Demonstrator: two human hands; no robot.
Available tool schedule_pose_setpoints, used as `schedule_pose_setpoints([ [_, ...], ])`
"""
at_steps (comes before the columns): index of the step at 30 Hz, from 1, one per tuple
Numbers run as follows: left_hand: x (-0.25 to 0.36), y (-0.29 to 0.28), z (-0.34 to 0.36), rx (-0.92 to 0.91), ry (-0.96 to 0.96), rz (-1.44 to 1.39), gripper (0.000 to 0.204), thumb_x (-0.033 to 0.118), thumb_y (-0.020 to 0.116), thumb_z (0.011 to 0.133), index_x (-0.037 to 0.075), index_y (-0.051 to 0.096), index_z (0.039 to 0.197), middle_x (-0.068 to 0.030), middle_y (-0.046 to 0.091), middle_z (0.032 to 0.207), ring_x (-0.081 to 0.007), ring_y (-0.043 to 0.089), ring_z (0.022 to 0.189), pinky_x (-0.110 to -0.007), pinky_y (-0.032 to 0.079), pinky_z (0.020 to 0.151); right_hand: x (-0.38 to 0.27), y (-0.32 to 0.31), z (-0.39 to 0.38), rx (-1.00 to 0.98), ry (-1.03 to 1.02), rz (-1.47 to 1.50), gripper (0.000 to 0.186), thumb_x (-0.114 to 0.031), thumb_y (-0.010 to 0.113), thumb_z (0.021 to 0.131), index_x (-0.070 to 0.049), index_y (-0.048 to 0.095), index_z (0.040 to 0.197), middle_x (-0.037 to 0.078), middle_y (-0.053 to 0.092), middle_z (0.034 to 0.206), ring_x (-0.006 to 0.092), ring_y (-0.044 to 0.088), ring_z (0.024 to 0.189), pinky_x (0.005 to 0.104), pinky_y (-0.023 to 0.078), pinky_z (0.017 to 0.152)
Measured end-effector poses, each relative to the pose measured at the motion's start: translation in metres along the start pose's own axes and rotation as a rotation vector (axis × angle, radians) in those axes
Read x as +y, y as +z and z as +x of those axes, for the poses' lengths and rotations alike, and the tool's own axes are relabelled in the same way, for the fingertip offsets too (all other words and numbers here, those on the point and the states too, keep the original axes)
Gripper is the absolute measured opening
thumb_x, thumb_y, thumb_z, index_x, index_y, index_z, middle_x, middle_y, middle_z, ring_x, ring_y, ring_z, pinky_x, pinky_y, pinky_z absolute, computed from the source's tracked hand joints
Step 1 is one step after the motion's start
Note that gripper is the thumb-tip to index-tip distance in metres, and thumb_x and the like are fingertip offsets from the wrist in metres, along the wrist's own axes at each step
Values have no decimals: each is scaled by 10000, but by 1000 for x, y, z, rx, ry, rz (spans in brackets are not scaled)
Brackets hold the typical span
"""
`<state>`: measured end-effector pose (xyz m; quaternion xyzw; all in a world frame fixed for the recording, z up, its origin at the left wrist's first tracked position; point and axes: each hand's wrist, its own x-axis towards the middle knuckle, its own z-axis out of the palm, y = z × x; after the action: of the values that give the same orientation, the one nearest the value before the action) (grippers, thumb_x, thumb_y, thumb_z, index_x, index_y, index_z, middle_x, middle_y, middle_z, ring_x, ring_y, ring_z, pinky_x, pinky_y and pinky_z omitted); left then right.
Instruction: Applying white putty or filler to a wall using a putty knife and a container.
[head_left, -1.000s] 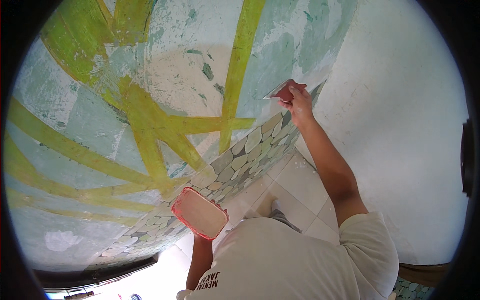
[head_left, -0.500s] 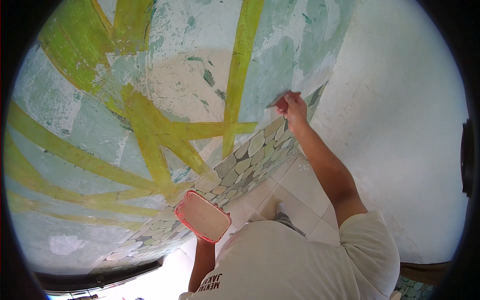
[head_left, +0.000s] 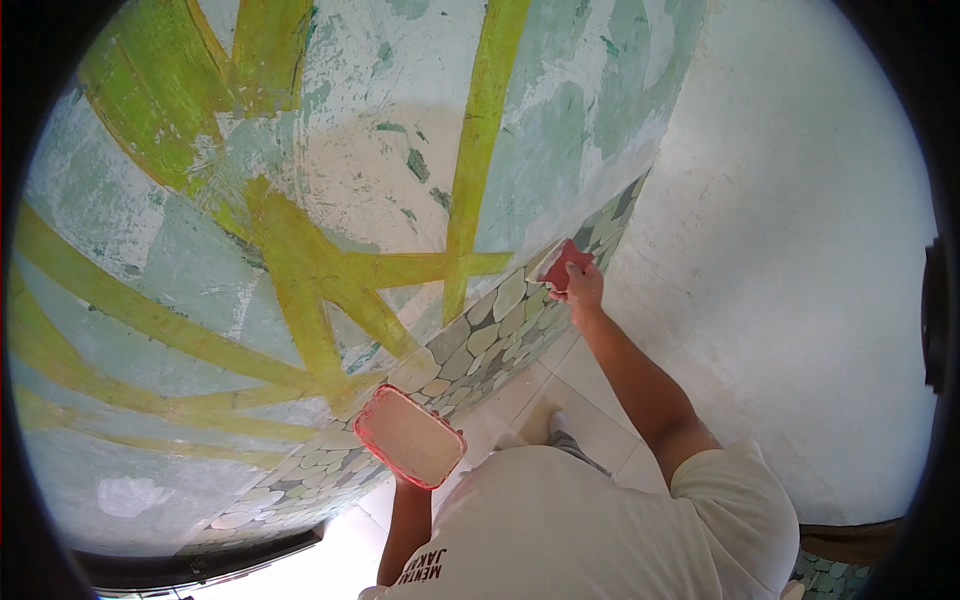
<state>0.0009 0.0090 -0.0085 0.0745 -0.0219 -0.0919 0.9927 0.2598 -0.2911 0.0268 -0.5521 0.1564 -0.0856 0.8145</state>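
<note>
My right hand (head_left: 584, 290) is closed around a red putty spreader (head_left: 567, 264), whose pale, putty-smeared edge meets the wall where the painted surface borders the stone band. My left hand (head_left: 411, 487) supports a red-rimmed rectangular tub (head_left: 361, 428) from below, and most of its fingers are hidden under it. Smooth cream-coloured putty (head_left: 412, 437) fills the tub. Pale green and white patches cover the painted wall (head_left: 540, 140), crossed by yellow-green stripes (head_left: 478, 150).
A band of greenish stone-pattern tiles (head_left: 487, 337) runs along the wall's foot. To the right, a plain whitish wall (head_left: 780, 250) meets the painted one at a corner. Light square floor tiles (head_left: 590, 392) lie below, with my foot (head_left: 557, 421) on them.
My right hand and the spreader have come down the wall to the top of the stone band, and more of the spreader's flat face shows. The tub has barely moved.
</note>
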Motion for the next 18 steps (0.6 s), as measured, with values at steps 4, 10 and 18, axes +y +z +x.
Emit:
schedule_pose_setpoints([
  [4,5,-11,-6,-20,-24,-11,605,480,551,841,116,417,1306,-122,495,1277,-328,477,1183,-584,312,1024,-27,56,-15,-69,-16,-99,152,-139,548,886,-81,525,1024,42,586,829,166,590,645,328,533,490],
  [10,1,-10,-2,-18,-36,-34,598,486,543,843,113,425,1296,-121,507,1264,-329,478,1181,-588,314,1021,-95,80,-34,-179,-101,101,180,-173,577,882,-77,548,1031,41,610,894,165,620,714,331,557,586],
  [18,0,-7,-5,-42,-7,-59,599,493,537,845,117,431,1299,-123,497,1287,-327,481,1179,-587,316,1020,-33,26,-42,-136,-56,51,257,-181,529,896,-118,522,1145,47,629,882,141,592,620,290,507,479],
])
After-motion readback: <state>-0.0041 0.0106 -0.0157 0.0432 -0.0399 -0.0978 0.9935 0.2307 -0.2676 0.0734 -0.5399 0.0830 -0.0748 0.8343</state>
